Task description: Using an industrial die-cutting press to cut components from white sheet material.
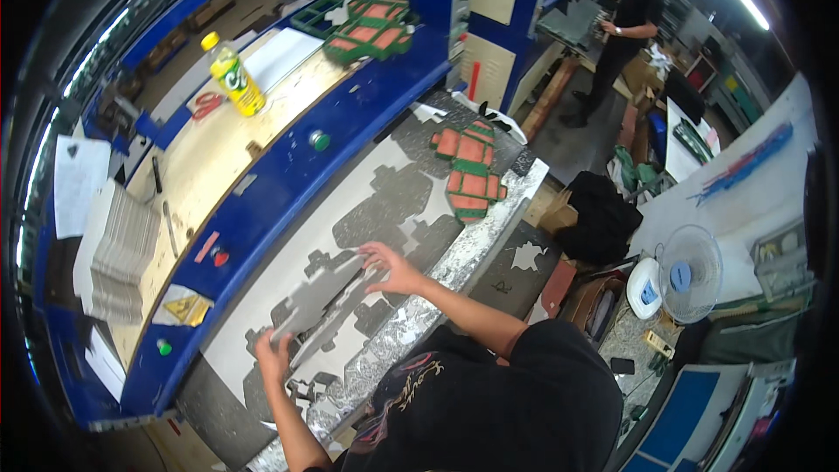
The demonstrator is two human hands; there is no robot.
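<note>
Both hands are on a stack of grey die-cut cardboard sheets [328,301] that lies on the worn work surface [411,315] just in front of the person. The left hand [273,354] grips the near corner of the stack; its fingers are curled over the edge, though how tightly cannot be told because of blur. The right hand [391,269] rests on the far end, fingers [371,251] spread and flat on top, thumb toward the body. The stack looks partly lifted or squared up, tilted off the surface at the left end. Judged from the layout, the work is partway: two finished-looking pieces with orange panels and green borders [472,170] already lie farther along the same surface, well apart from the hands, and more of the same kind [374,28] sit up on the machine bed beyond. The grey stack in hand shows no orange or green yet. Across the blue machine frame [288,170], a yellow bottle [234,74] stands upright on the wooden table [197,166]. Farthest off, another person [625,31] stands working at a rack.
</note>
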